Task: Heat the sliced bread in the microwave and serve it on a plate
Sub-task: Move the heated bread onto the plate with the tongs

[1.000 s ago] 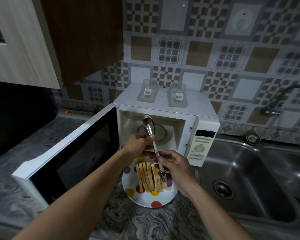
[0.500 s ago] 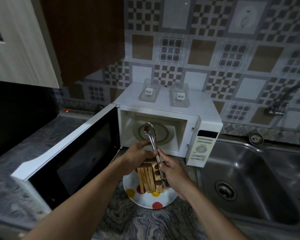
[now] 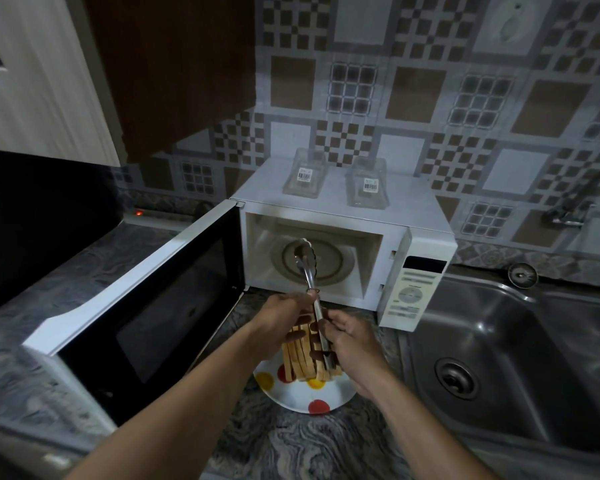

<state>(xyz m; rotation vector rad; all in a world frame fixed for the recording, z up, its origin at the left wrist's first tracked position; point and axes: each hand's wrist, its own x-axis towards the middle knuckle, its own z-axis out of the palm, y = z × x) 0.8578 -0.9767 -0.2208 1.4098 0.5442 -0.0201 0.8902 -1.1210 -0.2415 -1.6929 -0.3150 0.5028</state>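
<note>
Several slices of bread (image 3: 302, 358) stand on edge in a row on a white plate (image 3: 329, 396) with coloured dots, on the counter in front of the microwave (image 3: 420, 237). Its door (image 3: 160, 306) hangs wide open to the left, and the glass turntable (image 3: 333, 261) inside is bare. Metal tongs (image 3: 307, 265) point up towards the cavity, scalloped tips together. My left hand (image 3: 281, 317) is closed on the tongs' shaft by the ring. My right hand (image 3: 352, 344) grips the lower end, just above the bread.
Two clear plastic containers (image 3: 303, 173) (image 3: 368, 181) sit on top of the microwave. A steel sink (image 3: 499, 358) lies to the right with a tap (image 3: 568, 209) on the wall. The marbled counter (image 3: 309, 445) runs along the front, and a cabinet (image 3: 174, 64) hangs at the upper left.
My two hands have drawn closer together on the tongs, a little lower over the bread. The bread and plate have stayed put.
</note>
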